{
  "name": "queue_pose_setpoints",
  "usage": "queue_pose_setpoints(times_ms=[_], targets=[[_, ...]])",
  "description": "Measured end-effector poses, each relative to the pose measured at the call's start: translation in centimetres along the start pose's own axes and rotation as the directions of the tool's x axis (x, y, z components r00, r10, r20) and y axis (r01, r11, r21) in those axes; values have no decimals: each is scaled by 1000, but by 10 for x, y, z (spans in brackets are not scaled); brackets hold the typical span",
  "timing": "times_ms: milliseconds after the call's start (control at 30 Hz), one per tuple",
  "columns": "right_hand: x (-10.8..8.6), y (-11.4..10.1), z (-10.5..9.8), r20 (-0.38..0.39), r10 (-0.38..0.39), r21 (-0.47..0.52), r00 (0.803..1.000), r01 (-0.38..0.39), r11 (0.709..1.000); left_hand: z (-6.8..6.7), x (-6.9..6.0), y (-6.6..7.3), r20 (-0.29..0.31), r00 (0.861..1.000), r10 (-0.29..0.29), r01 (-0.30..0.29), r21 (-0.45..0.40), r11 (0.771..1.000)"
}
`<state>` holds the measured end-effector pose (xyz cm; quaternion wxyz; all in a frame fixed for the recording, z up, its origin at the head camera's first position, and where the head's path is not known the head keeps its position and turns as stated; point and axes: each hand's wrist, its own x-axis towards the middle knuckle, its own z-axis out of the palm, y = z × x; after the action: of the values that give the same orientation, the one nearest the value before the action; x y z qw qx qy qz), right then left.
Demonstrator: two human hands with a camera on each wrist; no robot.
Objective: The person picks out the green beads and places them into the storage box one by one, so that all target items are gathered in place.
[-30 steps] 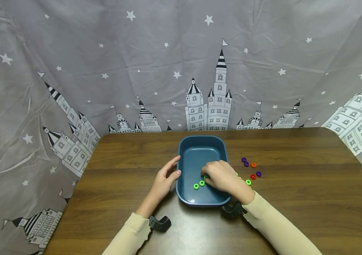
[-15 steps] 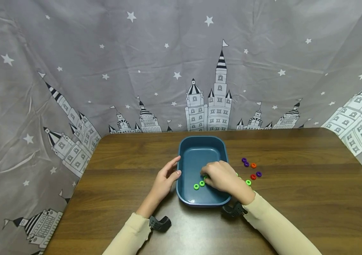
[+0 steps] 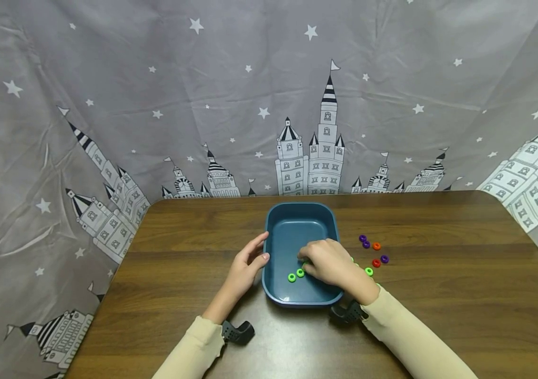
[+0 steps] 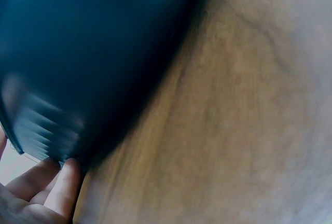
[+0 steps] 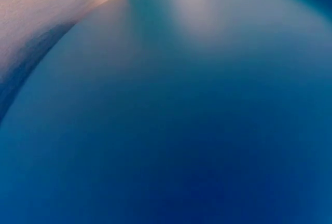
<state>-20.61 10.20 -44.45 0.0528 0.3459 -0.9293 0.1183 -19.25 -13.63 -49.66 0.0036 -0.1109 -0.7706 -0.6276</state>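
Note:
A blue rectangular tray (image 3: pixel 292 300) stands in the middle of the table in the head view. Against its left side, the fingertips of my left hand (image 3: pixel 242 267) touch the outer wall, fingers relaxed; the left wrist view shows them on the tray's ribbed wall (image 4: pixel 52 125). My right hand (image 3: pixel 328 262) reaches down inside, fingers curled, pinching a small green ring bead (image 3: pixel 304 266) that is mostly hidden by the hand. Two more green beads (image 3: pixel 292 277) lie on the tray floor left of it. The right wrist view is blurred, filled mostly by the tray (image 5: pixel 171 105).
Right of the tray, several purple, orange and red ring beads (image 3: pixel 376 262) are scattered on the wooden table (image 3: pixel 463 273). Another green bead (image 3: pixel 369 271) lies by the right forearm, others partly hidden behind the hand. A grey curtain (image 3: pixel 231 89) with castles hangs behind.
Both hands keep their places at the tray. The beads lie where they were; only the head view shifts very slightly.

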Motion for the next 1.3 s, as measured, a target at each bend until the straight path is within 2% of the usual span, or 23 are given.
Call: queue_pose_setpoints(times_ms=[133,233,300,367,467,533,700,900,1033,1300], targets=[[-1,2,2,-60,8,84,998,-3,996,0,0,0,1,1000,-2,2,1,1000],[-2,4,3,-189,5,210,982,35,977,1,1,-1,-4,1000,-7,7,-1,1000],[-3,6,4,-305,4,286,952,88,954,1,1,-1,-7,1000,-9,9,-1,1000],[-4,8,4,-413,1,326,911,147,934,0,1,-1,-9,1000,-9,9,1,1000],[-7,11,5,-518,8,342,855,199,919,0,1,-1,-7,1000,-7,7,7,1000],[-9,13,4,-548,15,338,837,205,919,0,1,-1,-5,1000,-7,7,6,1000],[-21,24,0,-575,34,319,817,186,930,0,1,-2,-4,1000,-8,8,3,1000],[-39,44,-2,-628,51,298,777,179,938,0,0,-2,-2,1000,-6,6,8,1000],[-52,56,-2,-631,77,288,772,141,947,-1,0,-2,-2,1000,-7,7,3,1000],[-73,73,6,-595,81,249,800,88,965,0,0,-2,-3,1000,-7,7,5,1000]])
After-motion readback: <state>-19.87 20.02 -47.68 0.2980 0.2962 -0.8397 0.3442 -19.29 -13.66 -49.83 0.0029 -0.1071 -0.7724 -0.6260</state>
